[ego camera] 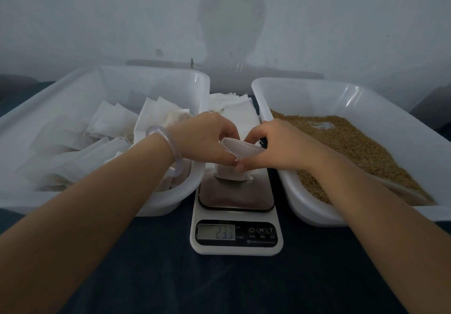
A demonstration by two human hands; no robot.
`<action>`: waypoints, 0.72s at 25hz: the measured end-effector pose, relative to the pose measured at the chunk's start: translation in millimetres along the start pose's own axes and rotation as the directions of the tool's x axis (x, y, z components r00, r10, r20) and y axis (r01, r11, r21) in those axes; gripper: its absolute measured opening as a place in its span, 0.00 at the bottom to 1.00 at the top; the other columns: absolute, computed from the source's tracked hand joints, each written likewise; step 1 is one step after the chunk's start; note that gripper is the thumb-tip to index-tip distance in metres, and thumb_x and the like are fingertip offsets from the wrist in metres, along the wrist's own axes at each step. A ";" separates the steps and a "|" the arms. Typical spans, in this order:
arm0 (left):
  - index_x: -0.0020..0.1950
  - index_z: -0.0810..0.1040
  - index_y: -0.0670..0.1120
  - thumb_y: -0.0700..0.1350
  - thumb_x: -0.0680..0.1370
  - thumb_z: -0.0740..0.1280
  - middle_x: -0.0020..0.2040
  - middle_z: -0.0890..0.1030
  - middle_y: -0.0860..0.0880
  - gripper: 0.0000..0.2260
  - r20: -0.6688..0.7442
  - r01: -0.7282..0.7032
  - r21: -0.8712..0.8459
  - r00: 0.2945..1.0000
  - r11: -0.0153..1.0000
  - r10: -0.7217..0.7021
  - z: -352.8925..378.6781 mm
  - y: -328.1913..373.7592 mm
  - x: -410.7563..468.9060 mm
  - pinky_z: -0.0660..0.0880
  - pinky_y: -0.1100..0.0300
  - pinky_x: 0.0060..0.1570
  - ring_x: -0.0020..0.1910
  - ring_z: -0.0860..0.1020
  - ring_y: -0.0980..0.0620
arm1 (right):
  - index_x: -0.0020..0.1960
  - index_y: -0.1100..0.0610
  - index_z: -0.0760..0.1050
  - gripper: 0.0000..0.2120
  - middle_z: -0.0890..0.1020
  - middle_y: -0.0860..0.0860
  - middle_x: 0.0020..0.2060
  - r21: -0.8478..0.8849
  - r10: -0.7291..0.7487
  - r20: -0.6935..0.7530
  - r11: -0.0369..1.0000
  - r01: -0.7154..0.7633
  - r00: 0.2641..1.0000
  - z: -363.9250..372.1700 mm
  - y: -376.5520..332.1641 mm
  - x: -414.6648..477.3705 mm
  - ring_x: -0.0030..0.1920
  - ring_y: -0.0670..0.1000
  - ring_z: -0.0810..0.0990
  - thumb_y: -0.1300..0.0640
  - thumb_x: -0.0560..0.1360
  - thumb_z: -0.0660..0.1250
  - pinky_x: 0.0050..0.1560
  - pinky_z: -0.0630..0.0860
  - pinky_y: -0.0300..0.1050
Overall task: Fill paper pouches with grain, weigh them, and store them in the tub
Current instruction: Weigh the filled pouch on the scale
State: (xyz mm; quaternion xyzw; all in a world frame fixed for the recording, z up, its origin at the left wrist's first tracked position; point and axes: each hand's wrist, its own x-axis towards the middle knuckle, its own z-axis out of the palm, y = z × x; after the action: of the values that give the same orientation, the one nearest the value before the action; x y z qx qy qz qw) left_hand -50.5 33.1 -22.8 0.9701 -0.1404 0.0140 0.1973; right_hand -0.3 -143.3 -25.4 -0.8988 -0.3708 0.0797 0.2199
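A white paper pouch with a drawstring stands on the platform of a kitchen scale, its bottom resting on the plate. My left hand and my right hand both pinch the pouch's open top, one at each side. The scale's display reads 233. At the left stands a white tub holding several filled pouches. On the right, a second white tub holds brown grain.
A stack of empty paper pouches lies behind the scale between the two tubs. Everything stands on a dark cloth. A pale wall rises close behind. A pale bangle circles my left wrist.
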 end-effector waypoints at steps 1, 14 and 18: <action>0.50 0.82 0.47 0.51 0.70 0.73 0.43 0.82 0.51 0.12 -0.002 -0.003 -0.002 1.000 1.000 0.003 0.2 -0.6 0.2 0.69 0.66 0.44 0.42 0.78 0.54 | 0.41 0.40 0.77 0.17 0.75 0.33 0.30 -0.001 -0.009 0.009 1.000 0.009 1.000 -0.7 0.1 0.1 0.34 0.28 0.72 0.36 0.57 0.75 0.27 0.65 0.32; 0.25 0.69 0.48 0.46 0.71 0.70 0.23 0.66 0.53 0.16 -0.362 0.100 -0.344 0.903 0.934 -0.230 -12.4 -6.0 -0.1 0.60 0.63 0.25 0.24 0.61 0.57 | 0.43 0.48 0.77 0.10 0.82 0.44 0.38 0.273 -0.056 -0.413 0.945 0.182 0.909 0.6 -3.7 -3.5 0.41 0.42 0.79 0.44 0.67 0.71 0.44 0.75 0.37; 0.27 0.65 0.48 0.45 0.77 0.64 0.23 0.65 0.53 0.19 -0.690 0.113 -0.571 0.471 0.813 -0.550 -30.1 -26.0 5.1 0.60 0.60 0.25 0.24 0.62 0.55 | 0.47 0.44 0.75 0.08 0.82 0.40 0.38 0.308 -0.003 -0.469 0.937 0.166 0.883 -0.8 0.1 -3.2 0.42 0.37 0.79 0.52 0.71 0.72 0.46 0.73 0.31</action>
State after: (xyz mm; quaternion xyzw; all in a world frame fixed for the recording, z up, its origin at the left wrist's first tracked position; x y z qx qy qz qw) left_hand -37.5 66.3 -4.4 0.7774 0.1689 0.3992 0.4558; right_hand -2.3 -145.9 -24.8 -0.8230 -0.3280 -0.0832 0.4563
